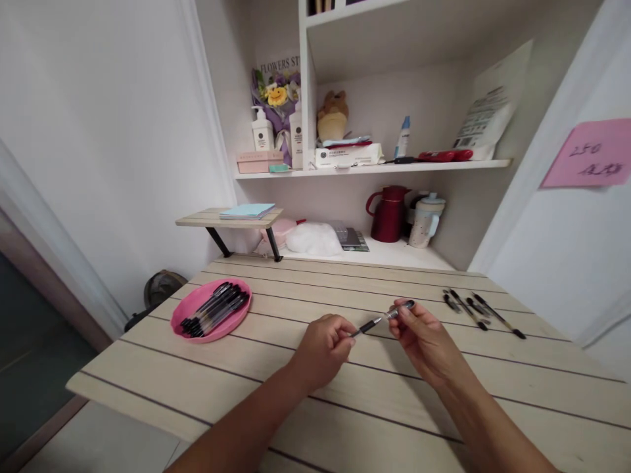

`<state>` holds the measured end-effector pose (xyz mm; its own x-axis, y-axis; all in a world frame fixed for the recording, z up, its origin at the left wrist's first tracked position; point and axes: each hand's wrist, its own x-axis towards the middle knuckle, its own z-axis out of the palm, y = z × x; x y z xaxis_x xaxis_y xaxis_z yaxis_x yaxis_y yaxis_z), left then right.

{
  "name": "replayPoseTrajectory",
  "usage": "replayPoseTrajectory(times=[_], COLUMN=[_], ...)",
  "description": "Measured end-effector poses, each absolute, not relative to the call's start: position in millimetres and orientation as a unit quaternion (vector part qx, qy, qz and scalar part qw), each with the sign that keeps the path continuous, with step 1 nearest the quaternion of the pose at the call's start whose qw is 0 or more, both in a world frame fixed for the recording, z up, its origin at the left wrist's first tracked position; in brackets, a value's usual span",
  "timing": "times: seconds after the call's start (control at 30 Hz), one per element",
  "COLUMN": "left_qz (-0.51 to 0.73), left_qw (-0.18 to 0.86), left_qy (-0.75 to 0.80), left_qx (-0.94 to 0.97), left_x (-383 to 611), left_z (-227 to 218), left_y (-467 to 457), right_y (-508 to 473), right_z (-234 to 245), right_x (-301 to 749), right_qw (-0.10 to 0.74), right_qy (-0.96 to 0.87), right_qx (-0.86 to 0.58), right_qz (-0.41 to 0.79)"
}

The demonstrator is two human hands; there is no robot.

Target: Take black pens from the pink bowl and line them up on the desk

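Over the middle of the wooden table [374, 407], my left hand [323, 348] pinches a black pen [367, 326] whose bare tip points to the right. My right hand [421, 338] is closed on a clear pen cap [400, 309] with a dark end. The cap's mouth is close to the pen tip; I cannot tell whether they touch. To the left, a pink dish [177, 315] holds several black pens [217, 309] lying side by side. Right of my right hand, uncapped pens [468, 309] and loose caps [451, 303] lie on the table.
A small raised shelf [197, 218] with blue paper [249, 210] stands at the table's back left. Behind the table are a red jug [389, 213], a pale tumbler [426, 220] and a white fluffy thing [313, 238]. A pink note [589, 154] is on the right wall.
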<state>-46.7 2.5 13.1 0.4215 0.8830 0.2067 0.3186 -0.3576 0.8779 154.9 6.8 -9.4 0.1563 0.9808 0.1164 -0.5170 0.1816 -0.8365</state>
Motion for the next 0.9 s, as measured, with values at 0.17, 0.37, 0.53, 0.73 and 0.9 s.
replayPoseTrajectory(times=[0.17, 0.37, 0.53, 0.73, 0.9], left_qz=[0.352, 0.36, 0.383, 0.393, 0.399], left_qw=[0.401, 0.395, 0.381, 0.354, 0.277], left_qy=[0.405, 0.405, 0.422, 0.434, 0.417], left_qx=[0.743, 0.742, 0.728, 0.73, 0.768], left_x=[-42, -37, -32, -31, -33], left_z=[8, 0, -7, -9, -6], left_y=[7, 10, 11, 10, 6], right_y=[8, 4, 2, 1, -3], right_z=[-10, -9, -14, -19, -18], right_x=[154, 146, 136, 129, 124], right_qw=[0.669, 0.638, 0.608, 0.596, 0.588], right_qy=[-0.369, -0.392, -0.427, -0.411, -0.398], right_qx=[-0.349, -0.373, -0.381, -0.389, -0.397], right_qz=[0.543, 0.548, 0.551, 0.569, 0.581])
